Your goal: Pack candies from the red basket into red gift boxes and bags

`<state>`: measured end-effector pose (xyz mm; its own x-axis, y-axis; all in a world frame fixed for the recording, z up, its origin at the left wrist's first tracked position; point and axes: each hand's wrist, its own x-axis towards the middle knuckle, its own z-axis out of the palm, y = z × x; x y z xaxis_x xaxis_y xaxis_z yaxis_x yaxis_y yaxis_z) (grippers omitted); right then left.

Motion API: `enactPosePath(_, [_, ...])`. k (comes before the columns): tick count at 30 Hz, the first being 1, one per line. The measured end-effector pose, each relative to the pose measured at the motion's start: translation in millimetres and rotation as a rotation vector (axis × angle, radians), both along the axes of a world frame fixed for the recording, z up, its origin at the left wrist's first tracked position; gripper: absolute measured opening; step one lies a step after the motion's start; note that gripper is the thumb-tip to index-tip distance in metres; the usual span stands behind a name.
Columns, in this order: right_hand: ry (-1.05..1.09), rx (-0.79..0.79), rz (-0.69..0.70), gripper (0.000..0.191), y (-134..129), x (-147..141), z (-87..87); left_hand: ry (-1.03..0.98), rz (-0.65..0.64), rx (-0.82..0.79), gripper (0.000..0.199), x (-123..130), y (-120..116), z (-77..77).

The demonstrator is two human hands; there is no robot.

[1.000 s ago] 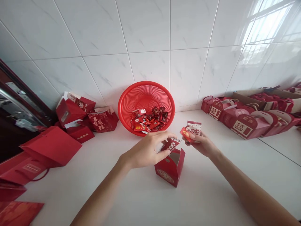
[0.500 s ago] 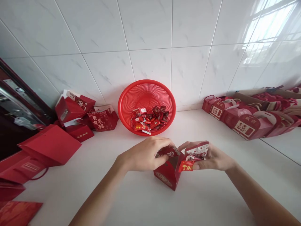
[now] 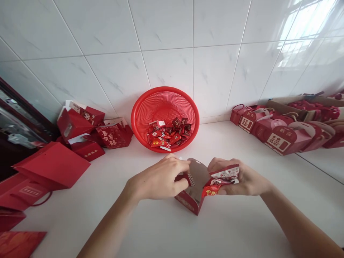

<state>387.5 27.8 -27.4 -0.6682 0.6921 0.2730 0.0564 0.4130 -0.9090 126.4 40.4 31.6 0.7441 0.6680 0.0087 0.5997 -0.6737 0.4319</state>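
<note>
Far left: a cluster of red cartons (image 3: 56,163), stacked and leaning, several cut off by the edge of view.

My left hand (image 3: 158,178): thumb and fingers pinched on a dark red packet (image 3: 191,179) with a dotted border, at the mouth of the open box. Mostly covered by my fingers; its depth in the box I cannot tell. Presumably light, crinkly and a little slippery; best gripped by its flat sealed edge.

Red basket (image 3: 134,118): perforated, against the tiled wall, with wrapped sweets (image 3: 166,134) gathered low inside; the bottom ones are buried.

Open box (image 3: 188,202): red card, on the white counter between my hands, flaps up. Likely light, stiff along its folds, easily creased; best steadied by a side panel. Its floor is hard to make out.

My right hand (image 3: 245,181): fingers curled around a white-and-red packet (image 3: 225,173) and a small red sweet (image 3: 211,190), beside the box's right wall. Both probably light, the sweet the firmer. Whether my hidden fingertips touch the card, I cannot tell.

Far right: handled gift boxes (image 3: 287,138) in rows, near a cardboard tray (image 3: 279,107) whose far end is cut off.
</note>
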Motion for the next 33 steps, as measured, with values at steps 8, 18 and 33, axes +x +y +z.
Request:
enactPosePath(8, [0.186,-0.265,0.023,0.025,7.6,-5.7,-6.1,-0.064,-0.038,-0.095,0.023,4.0,14.6,-7.5])
enactPosePath(18, [0.28,-0.272,-0.068,0.026,18.8,-9.5,-15.5,0.071,-0.073,-0.117,0.05,-6.3,10.5,0.2])
enactPosePath(33, [-0.194,0.049,-0.019,0.026,51.4,-29.1,45.9,0.051,0.081,-0.157,0.078,-9.0,17.7,-9.5])
